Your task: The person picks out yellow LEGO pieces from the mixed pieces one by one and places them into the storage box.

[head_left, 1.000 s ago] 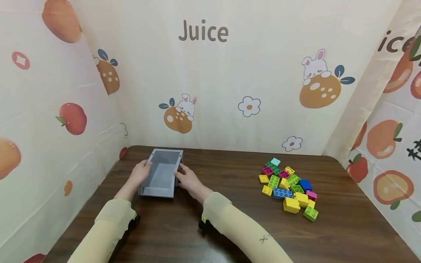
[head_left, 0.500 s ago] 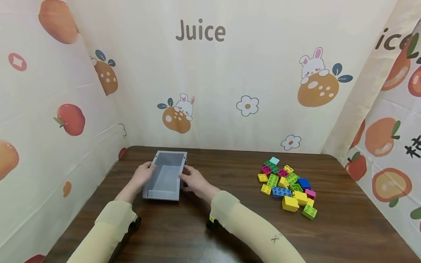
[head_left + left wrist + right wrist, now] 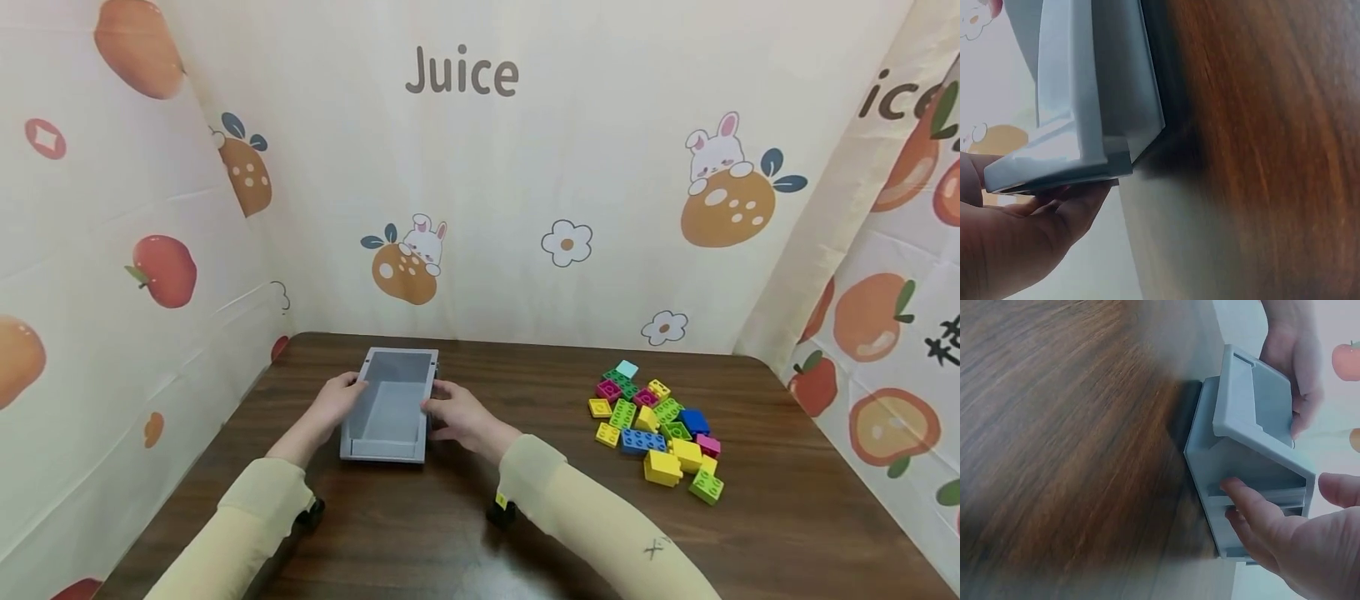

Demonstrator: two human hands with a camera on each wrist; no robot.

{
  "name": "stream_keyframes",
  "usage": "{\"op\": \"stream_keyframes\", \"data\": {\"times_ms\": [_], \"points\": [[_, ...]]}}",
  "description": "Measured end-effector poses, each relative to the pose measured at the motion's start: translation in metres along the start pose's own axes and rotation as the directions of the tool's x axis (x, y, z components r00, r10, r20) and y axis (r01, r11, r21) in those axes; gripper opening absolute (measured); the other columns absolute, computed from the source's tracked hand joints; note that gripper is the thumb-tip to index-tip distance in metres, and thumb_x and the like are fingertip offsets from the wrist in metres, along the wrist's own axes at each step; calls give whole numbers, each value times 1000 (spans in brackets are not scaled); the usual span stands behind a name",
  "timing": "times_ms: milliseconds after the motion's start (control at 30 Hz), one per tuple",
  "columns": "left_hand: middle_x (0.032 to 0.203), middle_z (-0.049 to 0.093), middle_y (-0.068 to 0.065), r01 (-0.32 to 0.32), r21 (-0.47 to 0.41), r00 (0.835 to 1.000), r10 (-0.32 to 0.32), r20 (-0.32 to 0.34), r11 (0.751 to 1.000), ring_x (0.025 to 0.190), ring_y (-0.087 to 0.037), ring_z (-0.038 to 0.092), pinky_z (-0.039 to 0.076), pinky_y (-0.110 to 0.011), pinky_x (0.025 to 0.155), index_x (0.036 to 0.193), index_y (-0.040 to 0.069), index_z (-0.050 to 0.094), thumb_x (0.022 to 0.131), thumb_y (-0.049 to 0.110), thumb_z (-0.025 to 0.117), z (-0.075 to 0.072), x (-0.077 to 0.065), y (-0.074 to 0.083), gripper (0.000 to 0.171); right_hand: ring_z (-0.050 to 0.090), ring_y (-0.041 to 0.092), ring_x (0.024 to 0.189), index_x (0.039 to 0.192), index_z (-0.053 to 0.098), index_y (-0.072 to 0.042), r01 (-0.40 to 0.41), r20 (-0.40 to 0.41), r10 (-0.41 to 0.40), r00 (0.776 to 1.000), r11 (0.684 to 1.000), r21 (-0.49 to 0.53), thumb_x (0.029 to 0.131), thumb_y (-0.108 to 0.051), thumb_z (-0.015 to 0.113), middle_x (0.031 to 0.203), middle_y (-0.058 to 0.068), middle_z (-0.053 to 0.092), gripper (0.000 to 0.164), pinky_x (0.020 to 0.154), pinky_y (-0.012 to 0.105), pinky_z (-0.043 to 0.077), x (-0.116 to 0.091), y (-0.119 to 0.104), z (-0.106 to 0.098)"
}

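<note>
A grey plastic storage bin stands on the table at left of centre in the head view, its inside bare. My left hand holds its left rim, thumb over the edge and fingers under it. On the opposite side, my right hand grips the right rim. The right wrist view shows the right hand's fingers against the bin's outer side wall, below the rim, with the thumb near the top edge. In the left wrist view the bin's lip lies over the left hand's fingers.
Several toy building bricks in yellow, green, blue and pink lie in a loose cluster on the right of the brown wooden table. A printed curtain hangs behind the table and along both sides.
Both hands have moved the bin to the right and slightly toward me across the table. The bricks lie as before.
</note>
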State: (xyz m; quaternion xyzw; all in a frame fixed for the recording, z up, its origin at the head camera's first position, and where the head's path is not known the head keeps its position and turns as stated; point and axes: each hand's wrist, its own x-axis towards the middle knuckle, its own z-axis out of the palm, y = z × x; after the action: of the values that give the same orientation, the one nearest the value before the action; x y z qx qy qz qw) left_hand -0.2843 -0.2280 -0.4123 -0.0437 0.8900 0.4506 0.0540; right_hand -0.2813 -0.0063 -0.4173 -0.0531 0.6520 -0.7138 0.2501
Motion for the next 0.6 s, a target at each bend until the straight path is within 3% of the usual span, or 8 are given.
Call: {"op": "stream_keyframes", "data": {"times_ms": [300,600], "points": [[135,42,-30,40,-62,996,-35,85,997,120,-39,46,45,-53,99,137,-9,36,101,21,39,8,-6,8,47,43,36,127,147,25,-3,-23,18,24,1000,999,-36,95,-8,54,145,20,36,60,95,60,46,-15,-2,-17],[132,47,-29,36,-85,990,-23,141,996,112,-35,52,54,-38,82,138,-9,37,101,20,40,13,-11,17,47,42,38,128,147,25,-4,-38,22,40,999,996,-85,96,-9,53,147,21,32,58,93,59,48,-25,-3,-28]]}}
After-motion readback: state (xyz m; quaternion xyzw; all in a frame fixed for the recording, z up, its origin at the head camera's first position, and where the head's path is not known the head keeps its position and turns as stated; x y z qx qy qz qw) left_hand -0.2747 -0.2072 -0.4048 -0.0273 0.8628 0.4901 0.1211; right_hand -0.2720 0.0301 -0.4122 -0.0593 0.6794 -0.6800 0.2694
